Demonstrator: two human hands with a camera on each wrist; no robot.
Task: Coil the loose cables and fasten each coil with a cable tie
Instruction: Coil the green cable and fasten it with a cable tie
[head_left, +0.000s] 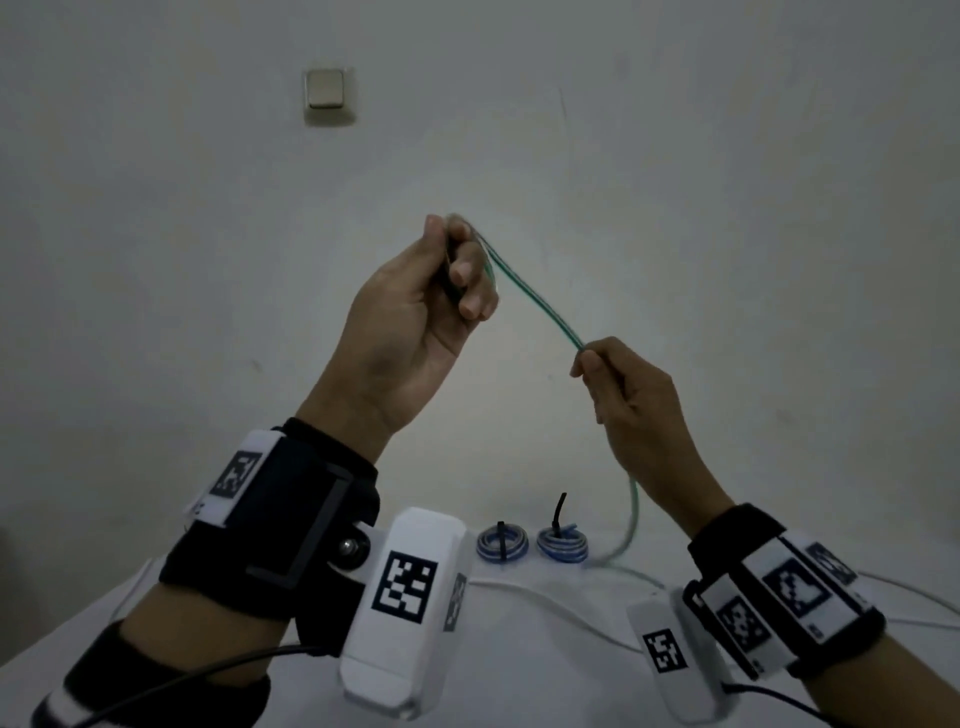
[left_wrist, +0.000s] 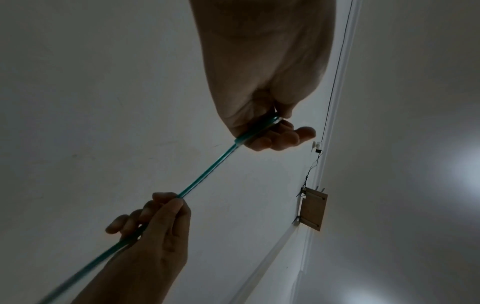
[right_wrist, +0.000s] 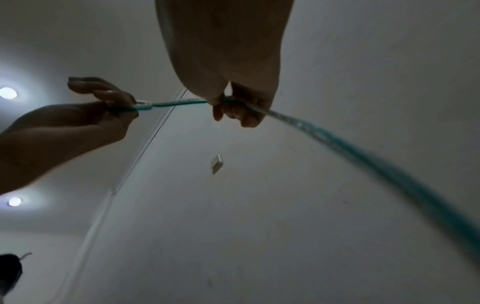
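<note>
A green-and-white striped cable (head_left: 535, 299) runs taut between my two raised hands. My left hand (head_left: 457, 270) holds a small loop of it, fingers curled round the first turns; in the right wrist view that loop (right_wrist: 143, 105) shows at its fingertips. My right hand (head_left: 589, 361) pinches the cable lower down, and the rest hangs from it to the table (head_left: 631, 519). The left wrist view shows the same cable (left_wrist: 207, 170) from the left hand (left_wrist: 272, 133) down to the right hand (left_wrist: 166, 205).
Two blue-and-white coils (head_left: 502, 543) (head_left: 562, 543), each bound with a black cable tie, lie on the white table (head_left: 545, 675). A white cable (head_left: 545, 597) lies loose across the table. A wall switch (head_left: 326, 89) sits on the wall behind.
</note>
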